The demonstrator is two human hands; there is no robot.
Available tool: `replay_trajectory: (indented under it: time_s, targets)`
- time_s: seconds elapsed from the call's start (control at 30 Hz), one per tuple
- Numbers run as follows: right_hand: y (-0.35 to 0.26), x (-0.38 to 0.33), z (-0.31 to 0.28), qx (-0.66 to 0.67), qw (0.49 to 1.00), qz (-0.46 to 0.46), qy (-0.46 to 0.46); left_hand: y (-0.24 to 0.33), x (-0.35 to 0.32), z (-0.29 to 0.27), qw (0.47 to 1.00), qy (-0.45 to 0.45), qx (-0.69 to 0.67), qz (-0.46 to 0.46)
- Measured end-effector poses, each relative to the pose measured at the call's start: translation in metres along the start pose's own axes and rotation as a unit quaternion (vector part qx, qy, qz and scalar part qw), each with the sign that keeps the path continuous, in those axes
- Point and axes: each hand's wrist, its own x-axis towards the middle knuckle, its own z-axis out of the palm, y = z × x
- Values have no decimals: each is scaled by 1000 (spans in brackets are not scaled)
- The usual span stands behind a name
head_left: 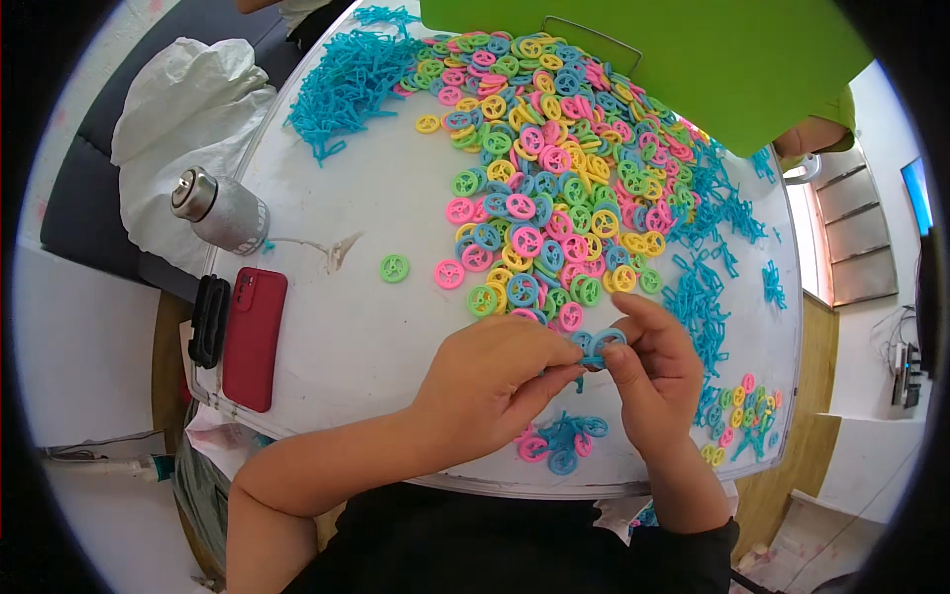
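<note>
Closest to me, by the near edge of the white surface, sits a small clump of blue pieces with pink and blue wheels. Just beyond it I have both hands together: the left hand pinches a small blue connector between thumb and fingertips, and the right hand grips a light-blue wheel by its rim, other fingers loosely curled. The wheel meets the connector over the near middle. I judge this to be a fitting step; I'd brace the left pinch close to the joint, line the wheel up squarely and push evenly, since a slanted shove might bend the thin plastic.

For containers, a capped metal bottle stands at the left; its contents are hidden from me. Farther left, a crumpled white bag lies off the surface, and I can't tell what's inside. The loose wheels lie heaped on the surface itself, beneath a green panel at the far side.
</note>
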Motion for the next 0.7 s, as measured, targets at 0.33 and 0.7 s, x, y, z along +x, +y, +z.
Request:
replay_trajectory:
  time_s: [0.33, 0.7]
  targets:
    - [6, -5, -2, -21, 994, -83, -65, 6, -2, -6, 953, -11, -241, -184]
    - [-11, 2, -4, -358, 881, -304, -46, 7, -7, -5, 983, 7, -129, -131]
